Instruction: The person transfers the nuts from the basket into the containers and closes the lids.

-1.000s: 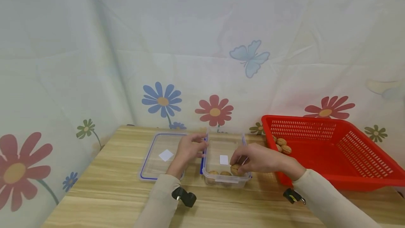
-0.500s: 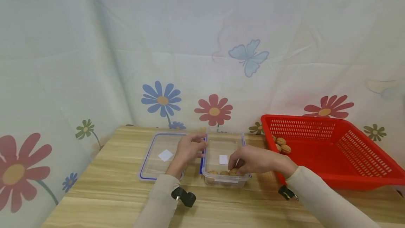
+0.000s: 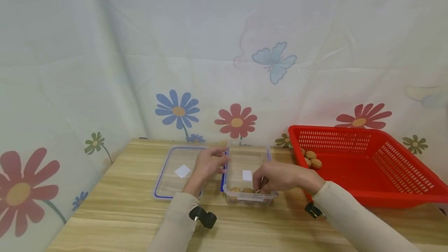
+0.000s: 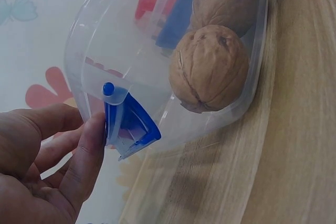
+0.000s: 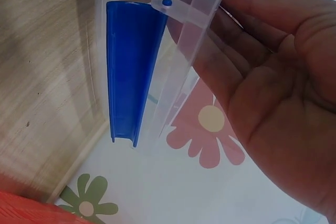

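Observation:
A clear plastic food box with blue side clips stands on the table, walnuts in a row along its near end. My left hand touches the box's left side with relaxed fingers, its fingertips at the rim and the blue clip. Reaching over the right rim, my right hand has its fingers down in the near right corner, pinching a walnut mostly hidden beneath them. Beside it lie a middle walnut and a left walnut. Another blue clip hangs down on the right side.
A clear lid with a blue seal and white label lies left of the box. To the right stands a red slotted basket with several walnuts in its left corner. A flowered curtain hangs behind the wooden table.
My right hand has lowered a walnut into the near right corner of the box, its fingers now deeper inside. My left hand has stayed at the left rim.

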`<state>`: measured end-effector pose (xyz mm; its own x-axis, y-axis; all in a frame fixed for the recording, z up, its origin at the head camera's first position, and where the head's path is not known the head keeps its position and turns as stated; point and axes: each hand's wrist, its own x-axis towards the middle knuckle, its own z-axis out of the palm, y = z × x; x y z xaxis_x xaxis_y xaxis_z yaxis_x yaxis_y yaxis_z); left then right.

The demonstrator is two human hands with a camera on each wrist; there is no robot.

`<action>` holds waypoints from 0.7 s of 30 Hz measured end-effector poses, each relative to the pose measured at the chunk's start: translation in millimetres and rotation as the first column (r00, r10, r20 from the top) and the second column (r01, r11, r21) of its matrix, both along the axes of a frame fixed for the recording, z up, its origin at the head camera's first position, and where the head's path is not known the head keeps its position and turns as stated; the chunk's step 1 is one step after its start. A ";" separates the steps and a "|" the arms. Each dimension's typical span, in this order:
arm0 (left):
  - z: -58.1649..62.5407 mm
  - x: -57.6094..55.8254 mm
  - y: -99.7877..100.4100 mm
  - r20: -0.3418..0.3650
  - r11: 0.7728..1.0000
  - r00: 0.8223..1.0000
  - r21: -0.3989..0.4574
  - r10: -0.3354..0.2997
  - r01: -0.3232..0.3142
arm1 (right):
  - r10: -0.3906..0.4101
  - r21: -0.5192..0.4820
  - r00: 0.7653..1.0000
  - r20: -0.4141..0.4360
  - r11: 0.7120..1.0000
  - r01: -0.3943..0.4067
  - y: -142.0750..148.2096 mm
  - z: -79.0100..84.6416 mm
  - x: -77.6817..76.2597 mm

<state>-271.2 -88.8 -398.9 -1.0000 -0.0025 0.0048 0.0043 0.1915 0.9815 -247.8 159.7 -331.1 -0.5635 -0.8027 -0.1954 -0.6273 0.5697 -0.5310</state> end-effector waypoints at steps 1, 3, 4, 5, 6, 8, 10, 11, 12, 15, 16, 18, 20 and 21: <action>-0.1 0.0 0.0 0.001 1.000 1.000 -0.002 0.001 -0.001 | -0.001 0.005 1.000 -0.006 1.000 0.001 -0.2 -0.1 0.1; 0.0 0.1 0.4 0.003 1.000 1.000 -0.004 0.004 -0.004 | -0.003 0.011 1.000 -0.009 1.000 0.003 -0.4 -0.2 0.4; 0.0 0.0 0.6 0.002 1.000 1.000 -0.006 0.005 -0.005 | -0.003 0.013 1.000 -0.010 1.000 0.003 -0.3 -0.4 0.2; -0.1 -0.2 0.7 0.001 1.000 1.000 -0.007 0.006 -0.006 | -0.003 0.012 1.000 -0.011 1.000 0.003 0.0 -0.6 0.1; -0.1 0.0 0.9 0.000 1.000 1.000 -0.009 0.006 -0.006 | -0.005 0.011 1.000 -0.009 1.000 0.005 0.3 -0.6 0.1; 0.5 0.4 1.2 -0.002 1.000 1.000 -0.013 0.007 -0.007 | -0.016 0.006 1.000 0.003 1.000 0.016 0.9 -0.5 0.2; 0.9 0.6 1.5 -0.001 1.000 1.000 -0.015 0.007 -0.007 | -0.027 -0.005 1.000 0.016 1.000 0.027 1.9 0.0 0.4; 1.1 0.8 1.6 -0.001 1.000 1.000 -0.016 0.008 -0.008 | -0.029 -0.013 0.999 0.020 0.999 0.029 2.4 1.0 1.1; 1.2 0.9 1.6 -0.003 1.000 1.000 -0.016 0.006 -0.006 | -0.032 -0.022 0.999 0.024 0.999 0.032 3.1 2.2 1.6; 1.6 1.5 1.2 -0.007 1.000 1.000 -0.013 0.004 -0.004 | -0.042 -0.047 0.999 0.026 0.998 0.044 6.0 6.0 3.1; 1.6 1.4 1.1 -0.009 1.000 1.000 -0.009 0.004 -0.004 | -0.045 -0.053 0.999 0.019 0.998 0.046 7.3 7.9 3.6; 1.5 1.7 0.7 -0.014 1.000 1.000 -0.009 0.004 -0.004 | -0.055 -0.066 0.998 0.005 0.996 0.056 10.4 12.1 4.4; 1.2 1.6 0.5 -0.009 1.000 1.000 -0.010 0.009 -0.009 | -0.066 -0.078 0.998 -0.011 0.995 0.065 13.9 17.0 5.2; 1.2 1.6 0.4 -0.006 1.000 1.000 -0.009 0.012 -0.012 | -0.065 -0.085 0.998 -0.026 0.994 0.063 15.8 20.1 5.6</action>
